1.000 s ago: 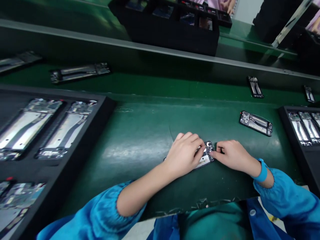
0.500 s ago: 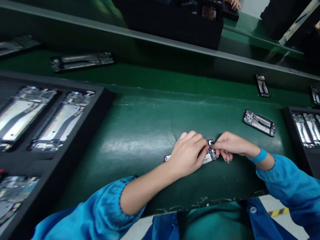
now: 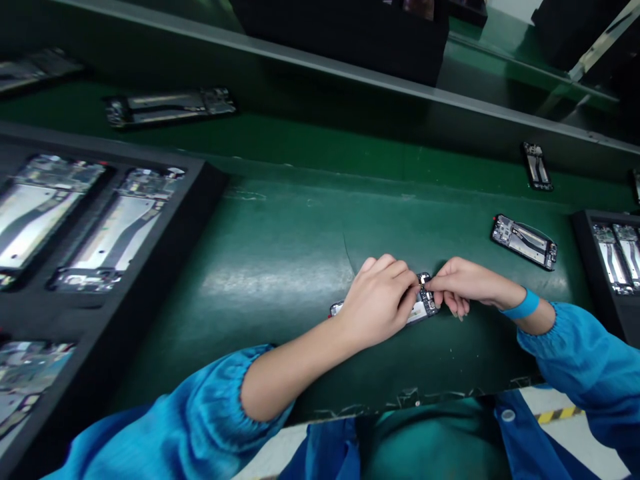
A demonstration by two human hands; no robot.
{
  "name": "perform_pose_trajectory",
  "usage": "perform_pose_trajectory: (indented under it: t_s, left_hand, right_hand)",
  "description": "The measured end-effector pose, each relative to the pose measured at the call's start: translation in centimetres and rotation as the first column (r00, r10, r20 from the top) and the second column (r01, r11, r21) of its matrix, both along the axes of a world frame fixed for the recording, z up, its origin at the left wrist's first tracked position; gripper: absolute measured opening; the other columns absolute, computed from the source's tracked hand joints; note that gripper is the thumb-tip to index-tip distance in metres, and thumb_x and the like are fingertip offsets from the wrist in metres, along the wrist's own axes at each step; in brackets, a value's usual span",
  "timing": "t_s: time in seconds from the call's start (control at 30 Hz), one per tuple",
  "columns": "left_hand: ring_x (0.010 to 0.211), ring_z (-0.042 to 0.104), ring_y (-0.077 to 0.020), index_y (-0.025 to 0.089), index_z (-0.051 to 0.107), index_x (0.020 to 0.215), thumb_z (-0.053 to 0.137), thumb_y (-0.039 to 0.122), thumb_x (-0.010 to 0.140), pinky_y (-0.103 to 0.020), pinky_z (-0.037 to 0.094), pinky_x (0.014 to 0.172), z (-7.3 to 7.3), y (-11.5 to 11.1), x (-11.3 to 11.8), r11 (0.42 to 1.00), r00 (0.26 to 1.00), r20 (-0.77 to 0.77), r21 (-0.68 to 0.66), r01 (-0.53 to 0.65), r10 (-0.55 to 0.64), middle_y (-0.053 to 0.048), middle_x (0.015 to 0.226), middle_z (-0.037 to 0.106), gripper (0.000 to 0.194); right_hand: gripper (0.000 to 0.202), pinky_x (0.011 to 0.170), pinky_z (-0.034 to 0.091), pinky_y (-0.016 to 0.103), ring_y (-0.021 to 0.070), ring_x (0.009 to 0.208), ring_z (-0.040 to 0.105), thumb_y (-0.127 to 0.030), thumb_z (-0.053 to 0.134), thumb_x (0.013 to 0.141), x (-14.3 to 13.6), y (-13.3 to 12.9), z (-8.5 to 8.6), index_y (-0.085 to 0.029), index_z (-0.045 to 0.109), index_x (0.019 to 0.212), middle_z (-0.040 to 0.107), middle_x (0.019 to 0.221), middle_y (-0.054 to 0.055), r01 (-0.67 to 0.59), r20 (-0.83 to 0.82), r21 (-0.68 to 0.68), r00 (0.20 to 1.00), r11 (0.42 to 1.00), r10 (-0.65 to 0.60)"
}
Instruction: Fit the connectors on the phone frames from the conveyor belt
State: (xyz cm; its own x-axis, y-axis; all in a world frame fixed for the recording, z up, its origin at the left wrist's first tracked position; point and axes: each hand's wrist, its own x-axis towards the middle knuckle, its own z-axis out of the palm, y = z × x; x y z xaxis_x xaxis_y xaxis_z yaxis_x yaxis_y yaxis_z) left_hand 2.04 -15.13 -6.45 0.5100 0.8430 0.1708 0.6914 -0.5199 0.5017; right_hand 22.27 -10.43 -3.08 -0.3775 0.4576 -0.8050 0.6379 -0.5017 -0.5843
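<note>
An opened phone (image 3: 418, 312) lies on the green bench in front of me, its circuit board showing at the right end. My left hand (image 3: 380, 300) is laid across the phone's middle, fingers closed over it, with thumb and forefinger together beside the board. At that same end, my right hand (image 3: 453, 287) is closed in a pinch, its fingertips touching the board. Whatever is between the right fingertips is too small to make out. The left hand hides most of the phone; only its ends show.
Another opened phone (image 3: 525, 241) lies to the right. Black trays with opened phones stand at left (image 3: 200, 200) and right (image 3: 587, 247). Along the green strip behind are more phones, one left (image 3: 170, 108) and one right (image 3: 537, 167). A raised ledge (image 3: 320, 63) runs behind.
The view has shifted slightly, so the trays and back phones sit a little differently. Both hands stay at the phone's right end, with only small finger movement.
</note>
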Motion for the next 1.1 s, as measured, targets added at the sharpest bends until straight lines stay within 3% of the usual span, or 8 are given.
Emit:
perform_pose_trajectory:
  t_s: [0.2,0.67,1.0,1.1]
  left_hand:
    - [0.084,0.051,-0.0221,0.019,0.067,0.084,0.051,0.025,0.098,-0.037,0.032,0.074,0.4,0.2,0.1,0.999,1.0,-0.002,-0.036,-0.018,0.018,-0.004,0.08,0.063,0.022]
    - [0.082,0.049,-0.0222,0.018,0.065,0.085,0.049,0.022,0.098,-0.037,0.031,0.073,0.7,0.6,-0.1,0.999,0.998,-0.055,-0.045,0.02,-0.023,-0.005,0.08,0.061,0.022]
    - [0.084,0.05,-0.0227,0.017,0.061,0.089,0.048,0.017,0.099,-0.037,0.033,0.075,-0.2,1.7,0.8,0.995,0.987,-0.152,0.076,0.072,-0.06,-0.006,0.091,0.063,0.016]
    - [0.085,0.051,-0.0243,0.017,0.06,0.089,0.048,0.019,0.1,-0.038,0.032,0.074,-0.3,1.6,1.2,0.991,0.982,-0.188,0.121,0.052,-0.029,-0.007,0.089,0.064,0.017]
  right_hand:
    - [0.038,0.033,0.04,0.013,0.0074,0.031,0.051,-0.023,0.055,0.094,-0.4,0.9,0.7,-0.015,0.068,0.06,0.055,0.038,-0.003,-0.118,0.059,0.046,0.992,0.992,0.115]
    - [0.033,0.032,0.04,0.015,0.0081,0.031,0.051,-0.023,0.056,0.092,-0.2,1.6,0.5,-0.014,0.07,0.064,0.056,0.039,-0.003,-0.148,0.049,0.05,0.988,0.988,0.145]
    - [0.032,0.036,0.04,0.019,0.0098,0.034,0.051,-0.025,0.055,0.091,-0.3,1.7,0.6,-0.016,0.069,0.064,0.056,0.041,-0.003,-0.191,0.099,0.032,0.977,0.981,0.187]
    - [0.031,0.038,0.029,0.022,0.0088,0.036,0.042,-0.025,0.059,0.087,-0.7,1.4,0.9,-0.017,0.067,0.058,0.047,0.038,-0.005,-0.284,0.222,0.233,0.947,0.93,0.233]
